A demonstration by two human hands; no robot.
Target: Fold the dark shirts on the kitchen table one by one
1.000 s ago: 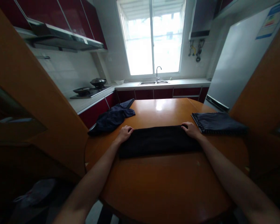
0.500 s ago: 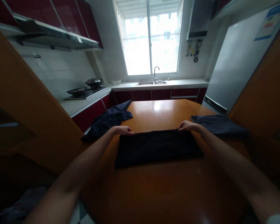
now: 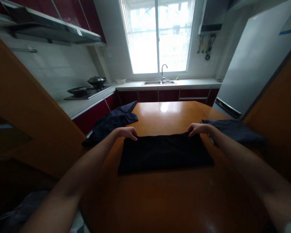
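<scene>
A folded black garment (image 3: 165, 153) lies flat on the wooden table (image 3: 165, 197), forming a wide rectangle; its exact kind cannot be made out. My left hand (image 3: 128, 132) pinches the far edge near its left corner. At the far right corner, my right hand (image 3: 195, 128) grips the same edge between thumb and fingers. To the left lies a crumpled dark navy garment (image 3: 111, 123). A folded dark grey-blue garment (image 3: 235, 129) rests on the right side, just beyond my right forearm.
Beyond the table runs a white counter with a sink (image 3: 152, 83) and a tap (image 3: 163, 72). Two pans, one a lidded wok (image 3: 96, 81), sit on the stove at the left. A fridge (image 3: 254, 61) stands at the right.
The view has shifted slightly. Both hands stay at the far corners of the black garment, which lies almost as before; my left thumb now points more downward.
</scene>
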